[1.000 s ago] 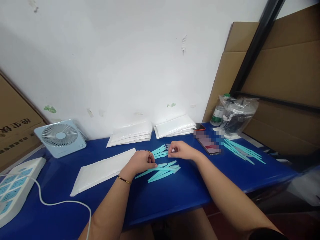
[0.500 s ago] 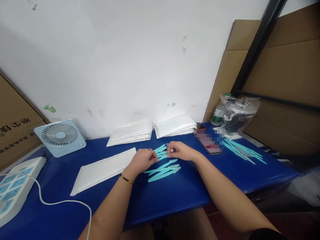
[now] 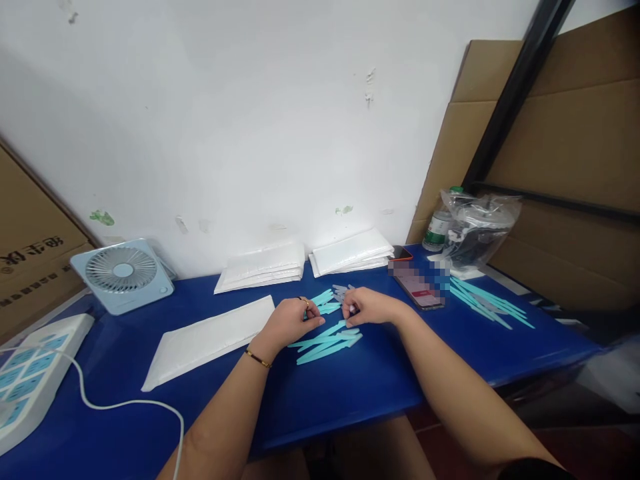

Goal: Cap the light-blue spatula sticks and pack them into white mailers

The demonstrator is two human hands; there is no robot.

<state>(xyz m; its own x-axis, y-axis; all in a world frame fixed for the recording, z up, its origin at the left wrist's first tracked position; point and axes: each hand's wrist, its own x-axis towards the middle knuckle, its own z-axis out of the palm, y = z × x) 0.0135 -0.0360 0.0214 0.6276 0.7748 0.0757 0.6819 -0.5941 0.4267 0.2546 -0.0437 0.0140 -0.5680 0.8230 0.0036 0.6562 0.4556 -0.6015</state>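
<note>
Slim turquoise eyebrow razors with pale translucent ends lie in two loose groups on the blue table. My left hand [image 3: 295,318] is beside the farther razors [image 3: 320,300], fingers curled and thumb stretched to the right over them. What lies under its fingers is partly hidden. My right hand [image 3: 369,307] is across from it, its fingertips pinched at the end of a razor [image 3: 334,331] at the top of the nearer group. Closer to me, several nearer razors [image 3: 327,348] fan out, touching neither hand. A white padded mailer [image 3: 210,341] lies flat left of my left hand.
Two stacks of white mailers [image 3: 263,265] rest against the wall. A phone [image 3: 419,287] and more turquoise razors [image 3: 487,300] lie to the right, near a bottle [image 3: 437,230] and a plastic bag [image 3: 483,223]. At left are a fan [image 3: 121,273], power strip [image 3: 37,373] and white cable [image 3: 125,403].
My right hand has shifted slightly right and toward me, uncovering the farther razors' translucent ends. My left hand's thumb has reached farther right.
</note>
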